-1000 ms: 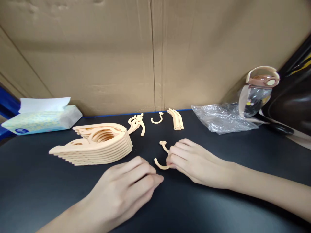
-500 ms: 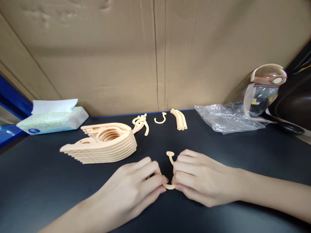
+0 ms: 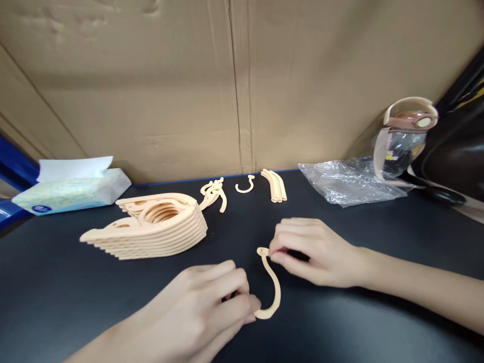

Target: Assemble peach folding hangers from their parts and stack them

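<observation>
A cream plastic hanger hook (image 3: pixel 277 292) is between my hands, its curve opening to the left and its small flat oval head pointing away from me. My left hand (image 3: pixel 212 302) is closed on the hook's near end, which the fingers hide. At the far end, my right hand (image 3: pixel 315 252) pinches the edge of the oval head with thumb and fingertips. Left of the hands lies a stack of cream hanger pieces (image 3: pixel 162 237). Beyond it are a small heap of hooks (image 3: pixel 215 190), one loose hook (image 3: pixel 246 187) and several curved strips (image 3: pixel 275 186).
A tissue pack (image 3: pixel 71 186) sits at the back left of the black table (image 3: pixel 227 229). Crumpled clear plastic wrapping (image 3: pixel 340 184) lies at the back right, beside a clear drinking bottle (image 3: pixel 404 146) with a strap. A cardboard wall (image 3: pixel 151 101) stands behind the table.
My right hand has moved from the hook's curved part to its oval head, uncovering the curve. My left hand still holds the near end, slightly closer to me. The view has shifted a little.
</observation>
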A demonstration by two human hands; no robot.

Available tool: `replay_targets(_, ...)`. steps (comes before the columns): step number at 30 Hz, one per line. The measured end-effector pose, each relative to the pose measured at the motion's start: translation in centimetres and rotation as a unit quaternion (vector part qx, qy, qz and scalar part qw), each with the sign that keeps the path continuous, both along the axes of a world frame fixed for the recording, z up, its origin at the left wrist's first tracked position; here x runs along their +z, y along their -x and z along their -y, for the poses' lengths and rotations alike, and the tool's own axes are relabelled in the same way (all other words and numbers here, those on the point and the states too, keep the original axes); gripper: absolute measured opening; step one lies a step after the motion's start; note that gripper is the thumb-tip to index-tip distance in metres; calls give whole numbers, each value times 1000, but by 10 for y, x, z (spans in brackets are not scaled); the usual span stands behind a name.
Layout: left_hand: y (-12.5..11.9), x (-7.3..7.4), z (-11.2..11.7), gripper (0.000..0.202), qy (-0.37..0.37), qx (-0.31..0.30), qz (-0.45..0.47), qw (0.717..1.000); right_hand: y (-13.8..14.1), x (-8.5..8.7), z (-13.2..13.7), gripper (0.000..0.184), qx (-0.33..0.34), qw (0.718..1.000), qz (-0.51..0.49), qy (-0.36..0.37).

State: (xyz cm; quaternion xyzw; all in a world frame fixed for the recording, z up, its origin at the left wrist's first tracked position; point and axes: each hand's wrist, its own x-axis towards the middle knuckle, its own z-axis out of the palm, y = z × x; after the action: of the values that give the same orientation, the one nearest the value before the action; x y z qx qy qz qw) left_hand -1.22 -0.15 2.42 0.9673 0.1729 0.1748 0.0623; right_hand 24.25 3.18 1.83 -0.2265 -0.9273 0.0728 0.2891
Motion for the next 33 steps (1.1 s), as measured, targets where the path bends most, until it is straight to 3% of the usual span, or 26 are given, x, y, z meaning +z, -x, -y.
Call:
replay_targets(5,1,4,1,20,7,-1,2,1000,-15,0,-23,12,-141,989,33,18)
replay_targets(11,1,3,3,16,-1,-5,21,1000,-36,-7,-55,25,-244,968,45,-42)
replay_targets(20,2,2,0,23,-34,-2,28,999,-39,-17,-65,55,-201,972,115,-31)
replay_targets(33,0,-1,-1,24,-30,1,24,999,-31,-13,-68,56,-163,975,143,-49)
